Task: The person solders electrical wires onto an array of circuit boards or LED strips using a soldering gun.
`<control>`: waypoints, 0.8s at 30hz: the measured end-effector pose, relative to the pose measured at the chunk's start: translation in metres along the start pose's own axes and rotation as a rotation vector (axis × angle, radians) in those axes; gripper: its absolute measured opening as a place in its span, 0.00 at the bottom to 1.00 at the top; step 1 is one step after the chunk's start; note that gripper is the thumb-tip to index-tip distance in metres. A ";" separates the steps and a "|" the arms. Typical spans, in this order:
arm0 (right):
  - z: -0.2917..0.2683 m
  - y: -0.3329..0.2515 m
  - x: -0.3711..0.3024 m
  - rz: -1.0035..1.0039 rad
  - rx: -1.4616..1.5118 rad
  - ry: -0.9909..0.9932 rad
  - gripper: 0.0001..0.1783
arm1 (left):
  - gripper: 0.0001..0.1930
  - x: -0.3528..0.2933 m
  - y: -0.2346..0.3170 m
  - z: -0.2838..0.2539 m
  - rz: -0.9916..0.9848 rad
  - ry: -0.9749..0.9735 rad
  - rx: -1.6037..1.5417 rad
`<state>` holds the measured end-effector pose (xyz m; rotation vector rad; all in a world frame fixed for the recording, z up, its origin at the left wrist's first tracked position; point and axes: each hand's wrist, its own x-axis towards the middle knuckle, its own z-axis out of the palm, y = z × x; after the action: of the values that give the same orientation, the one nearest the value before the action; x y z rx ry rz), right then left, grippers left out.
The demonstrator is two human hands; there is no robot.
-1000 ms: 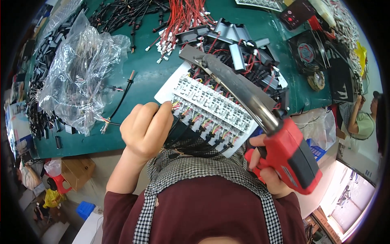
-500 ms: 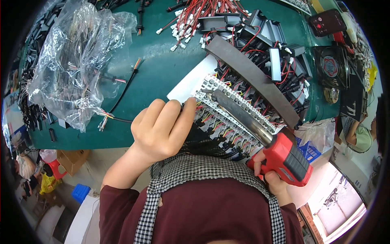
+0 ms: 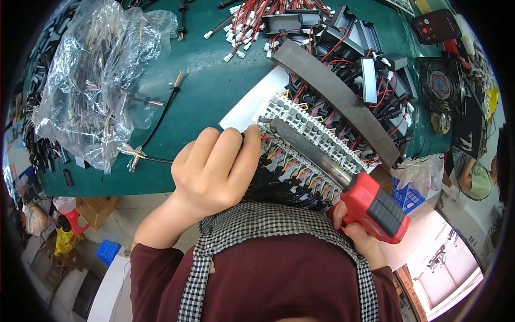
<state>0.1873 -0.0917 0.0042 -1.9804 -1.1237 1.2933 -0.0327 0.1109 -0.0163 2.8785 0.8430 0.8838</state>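
Note:
A red and black soldering gun (image 3: 375, 208) is in my right hand (image 3: 358, 233), which is closed around its handle. Its long dark barrel (image 3: 306, 147) slants up and left across a white circuit board panel (image 3: 308, 126). The thin tip ends at the panel's left corner, close to my left fingertips. My left hand (image 3: 206, 174) is closed in a pinch on a black cable (image 3: 158, 159), whose loose end with bare coloured wires trails left. Wires in several colours run from the panel's near edge to black cables below. The exact contact at the tip is too small to make out.
Behind the panel lies a dark curved bar (image 3: 338, 99), then a heap of black housings (image 3: 369, 80) with red wires. A clear plastic bag (image 3: 88, 86) of cables fills the left side. At the right are a phone (image 3: 435, 28) and a round-labelled black box (image 3: 441, 86).
The soldering gun has shifted slightly left, bringing its tip nearer my left fingertips. My left hand keeps its pinch on the cable with hardly any movement.

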 end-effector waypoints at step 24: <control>-0.006 0.007 -0.003 -0.104 0.055 -0.086 0.43 | 0.09 0.000 -0.002 0.004 0.033 0.028 0.065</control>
<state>0.1949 -0.0977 0.0027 -1.8175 -1.2025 1.3512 -0.0312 0.1129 -0.0203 2.9505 0.8452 0.9188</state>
